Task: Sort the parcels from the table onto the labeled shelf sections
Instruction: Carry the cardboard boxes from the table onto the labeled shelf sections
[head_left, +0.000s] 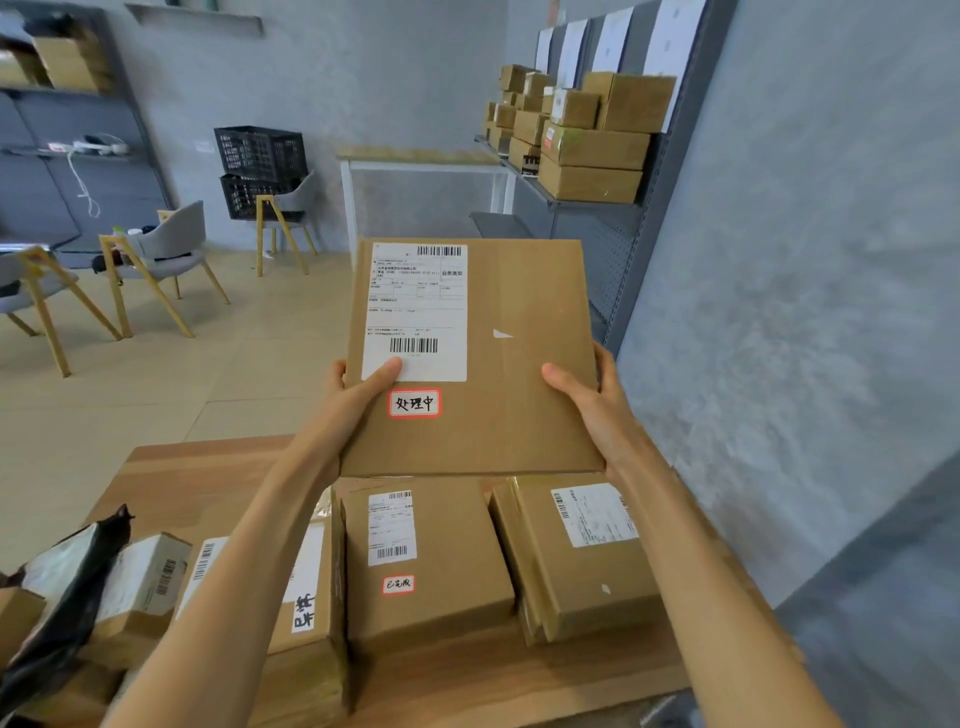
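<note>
I have a flat cardboard box (470, 358) held up in both hands above the far edge of the table (519, 670), clear of everything lying on it; my left hand (358, 384) grips its left edge with the thumb pressed flat on the lower corner of the white shipping label (415, 312), the other fingers hidden behind the box; my right hand (592, 400) grips the right edge the same way, thumb on the top face, fingers out of sight underneath. Just below the label sits a small red-bordered sticker (414, 402) with handwritten characters.

On the table beneath, a smaller box (426, 561) lies near the middle, with its own label and red-bordered sticker; just beside it toward the right edge a box wrapped in clear tape (576, 551) lies slightly turned; to the left, partly under my left forearm, another box (306, 587) carries a white strip with black writing; at the left corner a black plastic bag parcel (62, 587) rests against a small pale box (145, 577).

Across the room on the right, a grey shelf (592, 205) along the wall holds stacked brown boxes (587, 140), with white sheets (613, 39) fixed above them; I cannot read them. Two black crates (260, 169) are stacked by the back wall, near grey chairs (166, 249) and a white-legged table (421, 156).
</note>
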